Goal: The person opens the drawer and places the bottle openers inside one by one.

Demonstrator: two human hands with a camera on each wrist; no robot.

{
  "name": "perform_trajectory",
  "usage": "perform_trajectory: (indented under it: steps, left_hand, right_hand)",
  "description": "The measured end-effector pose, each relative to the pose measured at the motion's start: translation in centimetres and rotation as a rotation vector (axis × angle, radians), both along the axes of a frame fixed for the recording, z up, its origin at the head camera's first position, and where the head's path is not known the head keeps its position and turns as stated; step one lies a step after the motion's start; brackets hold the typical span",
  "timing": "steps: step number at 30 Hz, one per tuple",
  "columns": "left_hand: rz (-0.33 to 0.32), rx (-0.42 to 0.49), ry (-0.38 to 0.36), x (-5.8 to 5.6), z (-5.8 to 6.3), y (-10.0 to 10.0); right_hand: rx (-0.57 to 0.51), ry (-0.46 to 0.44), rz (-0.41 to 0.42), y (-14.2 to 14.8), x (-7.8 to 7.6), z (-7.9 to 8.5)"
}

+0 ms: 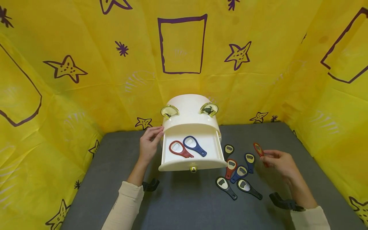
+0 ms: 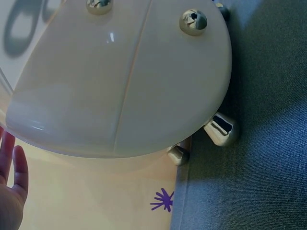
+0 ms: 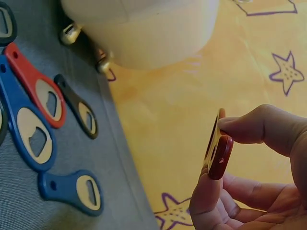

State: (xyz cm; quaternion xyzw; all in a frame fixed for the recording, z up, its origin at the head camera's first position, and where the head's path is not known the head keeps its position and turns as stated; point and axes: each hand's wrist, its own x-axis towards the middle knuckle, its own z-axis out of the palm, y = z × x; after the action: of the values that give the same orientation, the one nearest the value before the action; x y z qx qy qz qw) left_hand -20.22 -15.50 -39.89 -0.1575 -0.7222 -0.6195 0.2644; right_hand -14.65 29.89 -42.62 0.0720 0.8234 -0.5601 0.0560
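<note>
A white box with gold mirror-like ears (image 1: 188,110) has its drawer (image 1: 212,143) pulled out. Inside lie a red bottle opener (image 1: 180,149) and a blue bottle opener (image 1: 194,145). My left hand (image 1: 150,143) touches the box's left side with its fingertips; two of its fingers also show at the edge of the left wrist view. Held up over the table's right side, another red bottle opener (image 3: 220,155) is pinched between the thumb and fingers of my right hand (image 1: 280,161).
Several bottle openers lie right of the drawer on the grey table (image 1: 184,204): a red one (image 1: 231,167), blue ones (image 1: 250,161) and black ones (image 1: 249,188). Yellow cloth (image 1: 138,64) with purple drawings hangs behind and at both sides. A gold knob (image 1: 193,169) protrudes from the drawer front.
</note>
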Motion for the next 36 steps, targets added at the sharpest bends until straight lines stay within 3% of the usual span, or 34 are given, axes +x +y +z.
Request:
perform_trajectory:
  steps: [4, 10, 13, 36]
  left_hand:
    - [0.001, -0.004, 0.001, 0.1, 0.1, 0.1]
    - [0.004, 0.001, -0.003, 0.1, -0.1, 0.1]
    - [0.006, 0.0, -0.001, 0.1, -0.1, 0.1]
    - [0.017, 0.017, -0.006, -0.2, -0.2, 0.1]
  right_hand:
    - [0.013, 0.02, 0.003, -0.2, -0.3, 0.6]
    - [0.226, 0.08, -0.068, -0.8, -0.6, 1.7]
    - [0.28, 0.114, -0.081, -1.1, -0.8, 2.2]
    - [0.372, 0.239, -0.058, -2.0, -2.2, 6.1]
